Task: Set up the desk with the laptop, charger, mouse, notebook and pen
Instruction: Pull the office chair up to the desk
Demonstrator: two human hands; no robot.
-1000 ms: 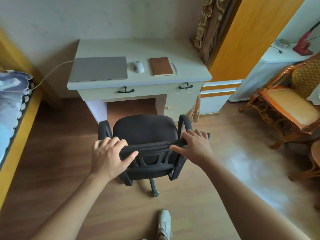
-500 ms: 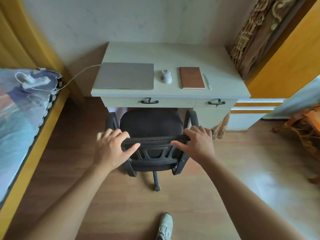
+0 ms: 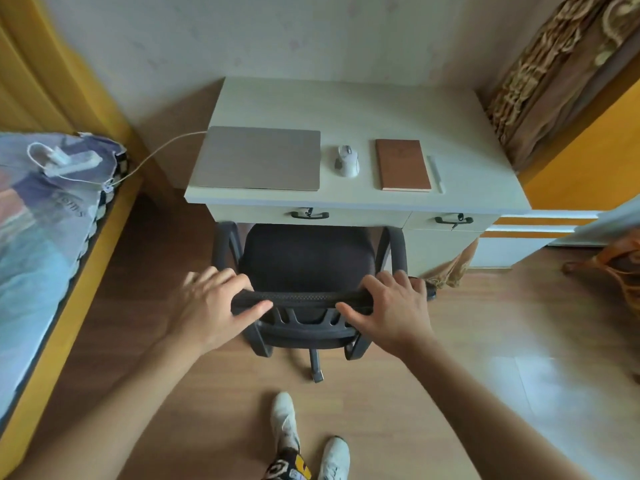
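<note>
While both hands lay over the top edge of the black office chair (image 3: 308, 268), the setting-up looked all but finished, so the step in hand was, by my judgement, tucking the chair in under the desk (image 3: 346, 102); the left hand (image 3: 211, 306) held the backrest's left end, fingers draped over the far side and thumb hooked along the near side, though blur hid how firmly; the right hand (image 3: 391, 306) gripped the right end the same way, fingers curled over the rim and thumb beneath it; the seat front already sat below the drawer at the desk's six o'clock edge. On the desktop the closed grey laptop (image 3: 258, 158) lay at about nine o'clock, its white charger cable (image 3: 156, 155) running off leftward to a power strip (image 3: 71, 162) on the bed (image 3: 38, 237); the white mouse (image 3: 347, 161) sat just beside the laptop toward three o'clock; the brown notebook (image 3: 403, 165) lay further that way, and the pale pen (image 3: 435, 173) lay just beside its right edge. The next move probably called for a short straight push, keeping the armrests clear of the drawer handles, then letting go. As for writing, some faint lettering showed on the bedcover and a mark on the notebook's cover, both too blurred to read; no brand could be made out anywhere.
</note>
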